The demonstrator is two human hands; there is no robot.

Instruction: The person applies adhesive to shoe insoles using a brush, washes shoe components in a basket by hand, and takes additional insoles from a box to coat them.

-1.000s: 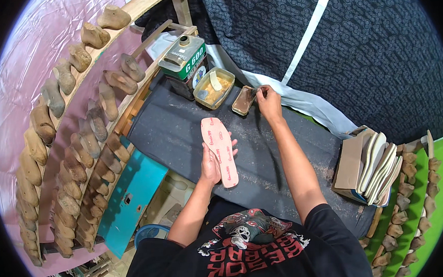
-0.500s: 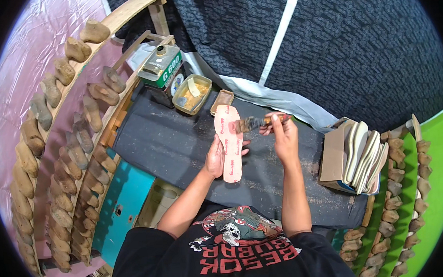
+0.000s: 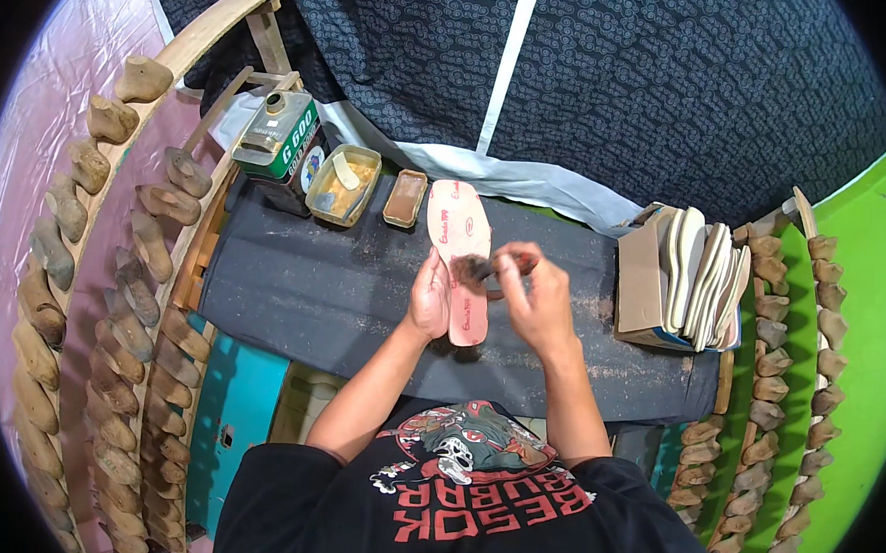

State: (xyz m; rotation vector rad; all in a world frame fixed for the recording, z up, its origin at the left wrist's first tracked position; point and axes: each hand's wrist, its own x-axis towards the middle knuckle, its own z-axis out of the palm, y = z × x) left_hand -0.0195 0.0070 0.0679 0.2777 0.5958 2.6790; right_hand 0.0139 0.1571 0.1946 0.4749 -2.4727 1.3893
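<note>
A pink, sole-shaped insole [image 3: 462, 220] with red print is held upright above the bench by my left hand [image 3: 430, 295], whose palm and fingers grip its left side and pass behind it. In my right hand [image 3: 539, 296] is a dark-bristled brush [image 3: 475, 269], its reddish handle partly hidden by the fingers. The bristles touch the lower middle of the insole. Below the brush, the insole's surface looks a darker pink than at its upper end.
Beyond the insole stand a small brown-filled tray [image 3: 406, 197], a tub [image 3: 343, 187] with a pale scraper, and a metal can [image 3: 279, 150]. On the right, a cardboard box [image 3: 643, 276] holds several soles. Racks of wooden shoe lasts [image 3: 118, 379] flank the dark-covered bench [image 3: 293, 284].
The brush has moved from the insole's upper right edge down to its lower middle. The lower part of the insole has turned darker. The whole view has shifted slightly.
</note>
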